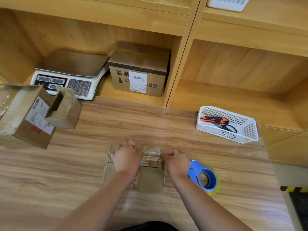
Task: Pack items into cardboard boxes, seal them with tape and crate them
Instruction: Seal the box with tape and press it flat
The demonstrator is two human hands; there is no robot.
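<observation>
Wood-grain surface point(166, 124) under open shelving point(233, 67).
Fingers point(170, 153) of left hand point(127, 157) and right hand point(175, 161) pinch clear tape point(152, 155) atop a box point(150, 180); dispenser point(205, 177) just right.

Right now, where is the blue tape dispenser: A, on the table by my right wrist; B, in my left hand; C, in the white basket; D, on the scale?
A: the tape dispenser lies on the table beside the right hand, whose fingers pinch tape on the box.

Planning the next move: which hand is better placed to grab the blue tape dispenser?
Right. The right hand sits beside the tape dispenser on the table; the left hand is across the box, farther away.
</observation>
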